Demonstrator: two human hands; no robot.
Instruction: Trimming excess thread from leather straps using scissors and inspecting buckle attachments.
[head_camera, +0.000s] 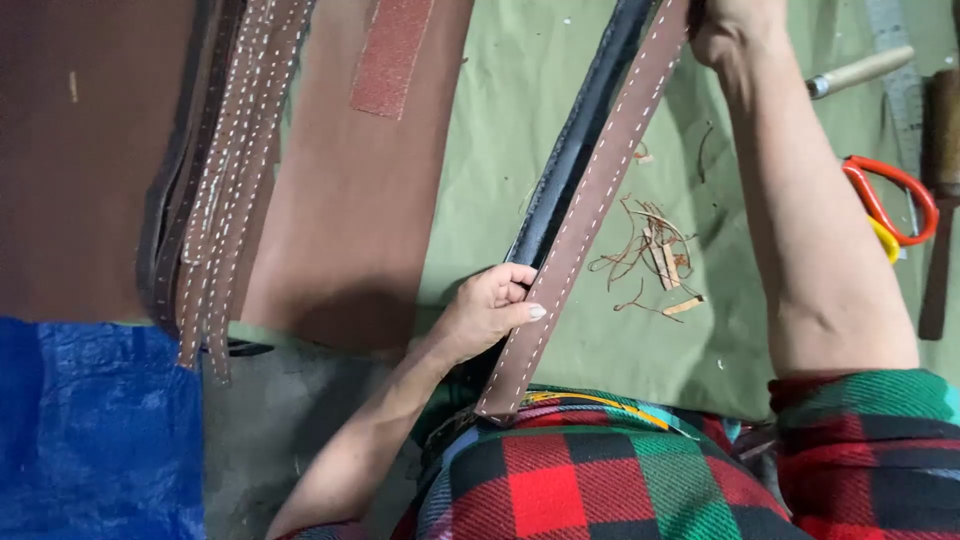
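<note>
A long brown leather strap (590, 195) with white stitching along both edges runs diagonally from my lap to the top of the view, with a dark strap (570, 160) lying under it. My left hand (490, 310) pinches the brown strap near its lower end. My right hand (735, 25) grips the strap's upper part at the top edge, fingers closed round it. The strap's lower end rests on my red, green and black checked clothing (600, 470).
Several stitched brown straps (225, 170) hang over a wide brown leather sheet (350, 220) on the left. Leather trimmings (655, 250) lie on the green work surface (500, 120). Orange-handled scissors (890, 195), a wooden-handled tool (860, 70) and a mallet (940, 180) sit right. Blue tarpaulin (95, 430) lower left.
</note>
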